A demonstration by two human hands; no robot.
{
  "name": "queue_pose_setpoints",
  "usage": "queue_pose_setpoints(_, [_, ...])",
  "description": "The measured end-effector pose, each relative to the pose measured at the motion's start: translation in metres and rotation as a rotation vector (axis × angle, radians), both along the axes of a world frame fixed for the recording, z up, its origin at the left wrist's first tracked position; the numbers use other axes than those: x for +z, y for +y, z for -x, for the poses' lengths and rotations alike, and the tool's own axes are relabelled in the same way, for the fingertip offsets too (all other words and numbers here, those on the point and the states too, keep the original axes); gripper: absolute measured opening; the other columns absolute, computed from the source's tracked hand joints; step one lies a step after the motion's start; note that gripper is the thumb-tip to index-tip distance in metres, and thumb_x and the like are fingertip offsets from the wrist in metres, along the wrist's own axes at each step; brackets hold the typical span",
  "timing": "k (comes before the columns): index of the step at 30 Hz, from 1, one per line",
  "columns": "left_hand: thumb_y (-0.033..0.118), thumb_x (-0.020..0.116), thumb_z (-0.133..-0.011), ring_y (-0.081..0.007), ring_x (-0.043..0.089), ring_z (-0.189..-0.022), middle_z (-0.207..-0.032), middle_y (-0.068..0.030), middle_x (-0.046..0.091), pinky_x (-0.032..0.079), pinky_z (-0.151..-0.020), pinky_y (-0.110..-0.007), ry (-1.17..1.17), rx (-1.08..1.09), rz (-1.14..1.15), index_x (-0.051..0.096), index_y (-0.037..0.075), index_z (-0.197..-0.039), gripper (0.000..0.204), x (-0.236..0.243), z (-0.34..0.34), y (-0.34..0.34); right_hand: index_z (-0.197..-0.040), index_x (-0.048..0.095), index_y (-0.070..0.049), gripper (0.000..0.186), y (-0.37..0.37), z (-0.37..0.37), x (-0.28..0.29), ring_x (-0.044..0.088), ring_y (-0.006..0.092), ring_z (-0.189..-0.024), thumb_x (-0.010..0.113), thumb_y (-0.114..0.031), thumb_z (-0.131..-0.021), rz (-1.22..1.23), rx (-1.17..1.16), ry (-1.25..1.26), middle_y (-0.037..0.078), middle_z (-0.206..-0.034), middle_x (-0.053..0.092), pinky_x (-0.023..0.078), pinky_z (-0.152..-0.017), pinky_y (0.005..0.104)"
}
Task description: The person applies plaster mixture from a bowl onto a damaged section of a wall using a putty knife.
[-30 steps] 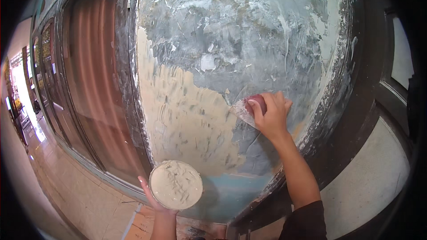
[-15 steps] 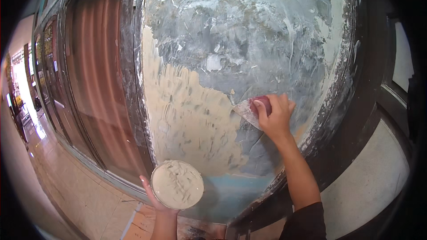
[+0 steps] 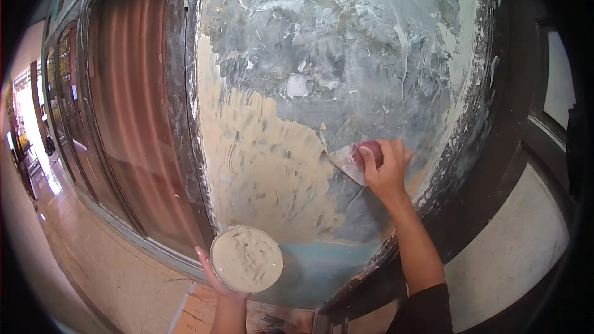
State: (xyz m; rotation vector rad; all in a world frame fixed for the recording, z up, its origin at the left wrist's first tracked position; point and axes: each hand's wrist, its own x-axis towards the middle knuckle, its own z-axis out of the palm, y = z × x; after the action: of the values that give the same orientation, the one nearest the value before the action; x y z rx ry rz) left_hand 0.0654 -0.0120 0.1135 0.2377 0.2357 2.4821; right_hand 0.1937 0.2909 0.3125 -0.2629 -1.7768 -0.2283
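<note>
My right hand [image 3: 388, 170] grips a putty knife with a reddish handle [image 3: 367, 152], its smeared blade [image 3: 346, 164] against the wall at the edge of a beige putty patch [image 3: 260, 179]. Above and right of that patch the panel [image 3: 346, 55] is mottled grey with whitish scrapes; a pale blue band [image 3: 322, 272] runs below. My left hand [image 3: 213, 275] holds a round container of cream putty [image 3: 246, 256] from its left and underside, low in front of the wall, with some fingers hidden under it.
On the left stand a window with a pinkish curtain [image 3: 127, 86] and a tiled floor [image 3: 111, 253] reaching toward a bright opening [image 3: 28, 111]. Dark wooden framing with pale panels [image 3: 507, 235] borders the right side. An orange-brown sheet [image 3: 198, 312] lies below my left hand.
My right hand and the knife have shifted a little right and down along the patch's edge. The container in my left hand stays nearly in place.
</note>
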Motion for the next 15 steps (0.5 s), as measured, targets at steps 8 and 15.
queue_pose_setpoints(8, [0.082, 0.033, -0.097, -0.0413, 0.058, -0.128, -0.147, -0.0181, 0.056, 0.050, -0.104, -0.065, -0.054, -0.030, -0.027, 0.053, 0.006, -0.146, 0.094, 0.006, -0.001, 0.000, -0.093, 0.068, -0.010, 0.021, 0.005, -0.004, -0.025, 0.054, 0.0286, -0.088, 0.076, -0.029, -0.089, -0.066, -0.058, -0.205, 0.006, -0.088, 0.065, 0.031, -0.086, 0.0454])
queue_pose_setpoints(15, [0.083, 0.034, -0.096, -0.0438, 0.058, -0.126, -0.146, -0.0187, 0.056, 0.051, -0.098, -0.070, -0.064, -0.007, -0.010, 0.053, 0.006, -0.146, 0.094, 0.005, -0.002, 0.000, -0.091, 0.067, -0.012, 0.019, -0.001, -0.008, -0.023, 0.055, 0.0273, -0.086, 0.075, -0.029, -0.090, -0.057, -0.007, -0.141, 0.003, -0.085, 0.066, 0.029, -0.083, 0.0457])
